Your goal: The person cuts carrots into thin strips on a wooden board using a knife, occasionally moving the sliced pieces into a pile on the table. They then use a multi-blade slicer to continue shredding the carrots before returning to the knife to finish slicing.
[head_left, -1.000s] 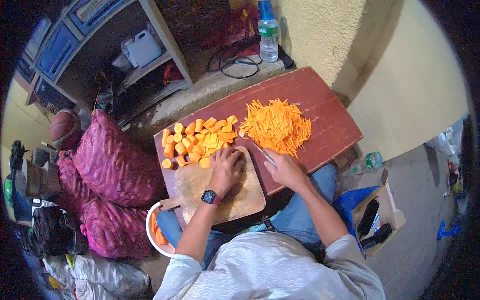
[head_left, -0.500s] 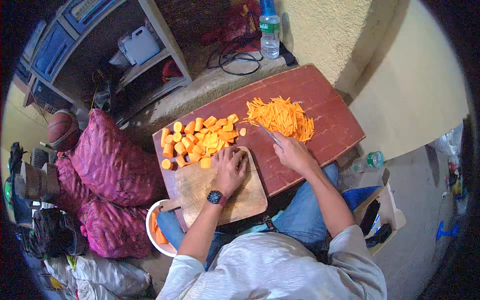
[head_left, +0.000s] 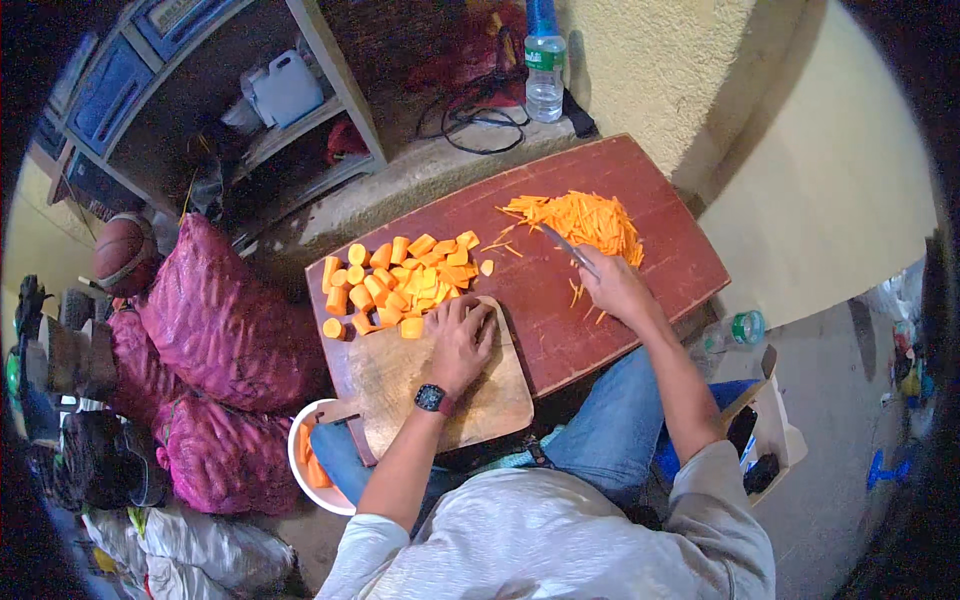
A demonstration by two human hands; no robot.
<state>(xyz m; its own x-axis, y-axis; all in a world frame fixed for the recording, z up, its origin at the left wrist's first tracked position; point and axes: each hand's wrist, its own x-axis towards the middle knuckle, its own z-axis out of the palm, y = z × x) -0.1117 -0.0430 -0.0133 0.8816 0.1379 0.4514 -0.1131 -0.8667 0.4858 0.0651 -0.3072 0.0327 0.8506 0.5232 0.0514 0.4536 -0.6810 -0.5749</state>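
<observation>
Right hand was wrapped around the handle of a knife, blade angled up and left at the edge of a big heap of carrot shreds on the red-brown bench. Left hand was palm down on the wooden cutting board, fingers bent and a little spread; couldn't tell if anything was under it. Just past the board sat thick carrot chunks with a pile of carrot slices beside them.

Container-wise: 1 white tub by the left leg had orange pieces in it. The pink mesh sacks were stuffed with long lumpy things, couldn't make out what. 1 cardboard box on the floor held black items. 1 clear bottle with a blue top stood past the bench, and 1 white jug sat on a shelf, contents hidden.
</observation>
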